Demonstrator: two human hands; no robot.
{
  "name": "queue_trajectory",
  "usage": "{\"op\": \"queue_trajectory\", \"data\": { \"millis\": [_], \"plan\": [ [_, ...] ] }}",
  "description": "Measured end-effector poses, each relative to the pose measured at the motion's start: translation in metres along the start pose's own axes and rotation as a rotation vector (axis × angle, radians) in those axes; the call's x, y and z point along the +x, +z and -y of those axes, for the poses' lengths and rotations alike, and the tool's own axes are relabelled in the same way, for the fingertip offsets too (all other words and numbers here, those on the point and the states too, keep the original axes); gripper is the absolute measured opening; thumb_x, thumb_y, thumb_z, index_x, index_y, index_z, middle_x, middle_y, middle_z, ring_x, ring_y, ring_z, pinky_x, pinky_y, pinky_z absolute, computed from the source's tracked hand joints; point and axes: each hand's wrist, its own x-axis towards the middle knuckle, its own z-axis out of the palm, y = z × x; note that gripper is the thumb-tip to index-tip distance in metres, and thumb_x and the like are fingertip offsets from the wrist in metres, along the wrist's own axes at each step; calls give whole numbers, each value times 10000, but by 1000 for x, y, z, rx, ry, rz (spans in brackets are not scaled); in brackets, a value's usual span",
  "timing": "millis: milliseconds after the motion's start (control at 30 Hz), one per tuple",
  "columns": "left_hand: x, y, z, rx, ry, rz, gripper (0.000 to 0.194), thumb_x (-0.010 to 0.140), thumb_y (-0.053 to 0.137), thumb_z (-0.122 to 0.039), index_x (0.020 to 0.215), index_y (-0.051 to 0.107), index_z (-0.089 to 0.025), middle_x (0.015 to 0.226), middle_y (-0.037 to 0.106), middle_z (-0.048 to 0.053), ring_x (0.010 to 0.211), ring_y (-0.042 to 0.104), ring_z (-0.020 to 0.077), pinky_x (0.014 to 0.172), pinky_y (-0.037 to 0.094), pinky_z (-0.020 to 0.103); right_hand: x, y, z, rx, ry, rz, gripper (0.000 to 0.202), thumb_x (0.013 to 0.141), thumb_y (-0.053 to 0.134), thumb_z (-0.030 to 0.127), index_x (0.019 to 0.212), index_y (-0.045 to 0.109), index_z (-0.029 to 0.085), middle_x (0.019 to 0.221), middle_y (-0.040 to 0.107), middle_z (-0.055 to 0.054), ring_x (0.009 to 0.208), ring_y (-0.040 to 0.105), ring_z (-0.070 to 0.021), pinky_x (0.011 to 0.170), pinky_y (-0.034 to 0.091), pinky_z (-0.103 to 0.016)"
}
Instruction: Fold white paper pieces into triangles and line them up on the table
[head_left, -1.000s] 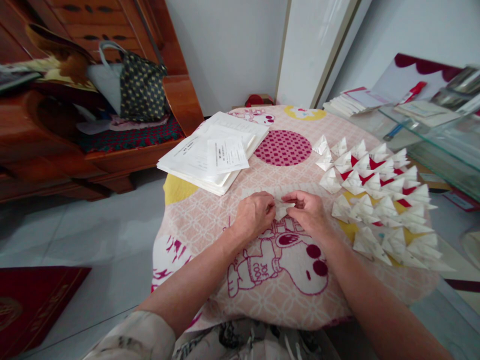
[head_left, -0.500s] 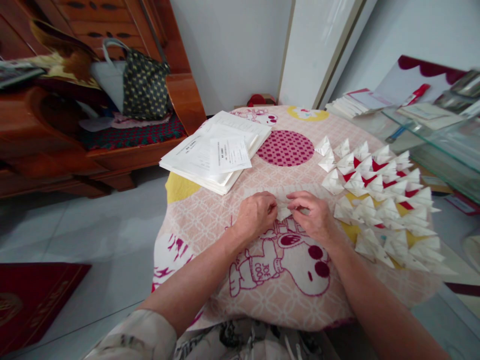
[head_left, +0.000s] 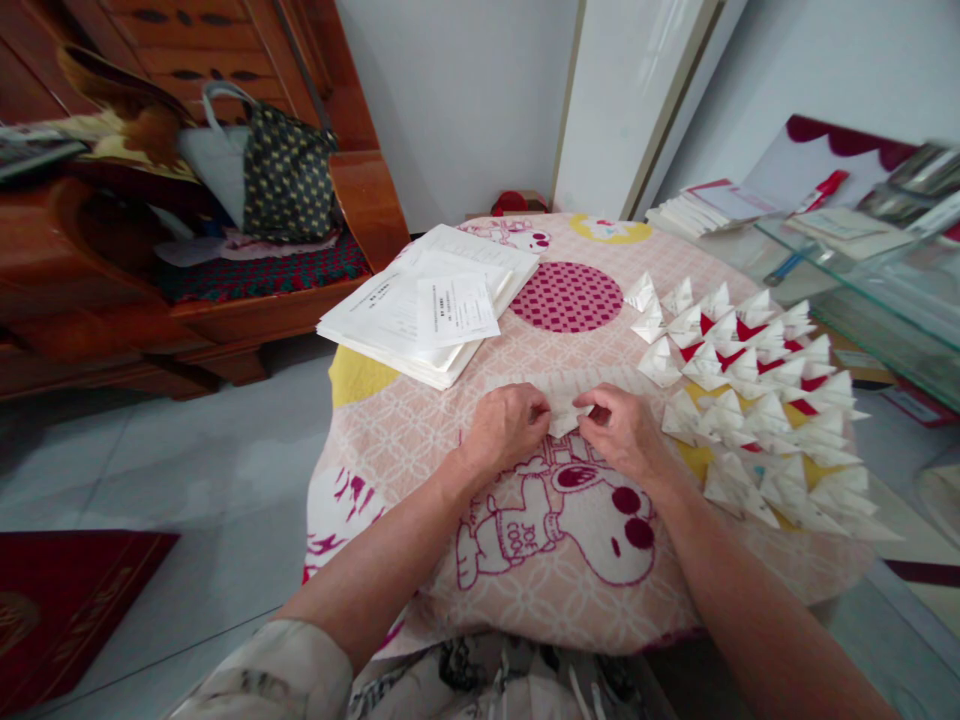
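A small piece of white paper [head_left: 564,412] lies between my two hands over the patterned tablecloth [head_left: 405,430]. My left hand [head_left: 514,425] has its fingers curled in and pinches the paper's left side. On the right side, my right hand [head_left: 616,425] grips the paper between thumb and forefinger. Both hands rest low, just above a printed cartoon dog. To the right stand several folded pointed paper pieces [head_left: 724,415] in rows. A stack of printed sheets [head_left: 405,310] lies beyond my left hand.
A glass shelf [head_left: 862,290] holding papers and a red marker [head_left: 827,190] borders the table on the right. At the left is a wooden bench [head_left: 277,320] with a dotted bag [head_left: 289,175]. A red item [head_left: 75,600] lies on the floor.
My right thumb and forefinger have closed onto the paper's right side. The paper between my hands now shows a larger, flatter face. The camera view has shifted slightly.
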Motion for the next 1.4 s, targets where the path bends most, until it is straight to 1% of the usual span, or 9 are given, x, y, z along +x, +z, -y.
{"op": "queue_trajectory", "data": {
  "millis": [167,333,533,667,800,933,1100,1267,1400],
  "plan": [
    [2,-12,15,-325,-31,-90,250,898,580,-353,930,746,-168,880,757,42,753,673,155,690,526,254,0,-1,-4,110,2,27,158,772,616,155,896,714,165,841,713,-52,656,636,-152,621,502,-267],
    [5,-14,26,-419,-44,-190,317,925,537,-391,986,734,-150,858,747,49,760,674,152,683,537,247,1,-4,-5,195,-40,37,181,761,645,170,928,716,173,856,709,-46,694,644,-158,661,525,-277],
    [4,-13,16,-401,-44,-135,280,911,549,-360,976,725,-152,841,740,39,771,673,153,670,532,243,1,-4,-4,222,-45,36,186,788,665,237,952,711,162,798,707,-40,676,646,-166,644,525,-281],
    [3,-11,12,-370,-35,-105,244,905,532,-265,1042,711,-171,919,748,37,825,685,154,721,541,254,1,1,-6,208,-35,-18,249,817,657,280,1028,707,157,757,706,-42,657,644,-178,634,524,-294],
    [5,-10,19,-450,-77,-135,265,918,476,-248,1052,686,-157,965,738,57,792,694,148,696,552,254,1,1,-6,165,-126,-57,259,821,605,197,1052,719,175,948,737,-70,751,661,-184,712,541,-317],
    [5,-11,23,-471,-102,-143,277,931,457,-301,1000,682,-155,918,721,57,765,692,150,670,557,250,2,-2,-9,176,-211,-67,345,784,502,70,1004,738,192,965,728,-58,885,673,-194,791,543,-326],
    [5,-12,23,-452,-106,-158,276,925,461,-319,990,681,-165,946,721,63,813,691,163,658,558,242,3,-1,-16,188,-271,-19,333,798,505,42,968,753,188,962,725,-67,899,675,-182,809,537,-314],
    [7,-12,27,-410,-137,-160,276,894,500,-341,979,694,-164,908,723,64,782,690,177,663,554,256,5,1,-17,127,-248,16,274,793,560,43,939,752,174,890,732,-59,828,666,-171,778,520,-297],
    [9,-10,33,-376,-156,-142,284,882,518,-356,988,702,-168,878,728,61,761,691,182,691,557,271,4,-1,-15,116,-151,14,236,786,595,63,940,747,157,851,730,-52,750,651,-154,721,499,-267]
  ]
}}
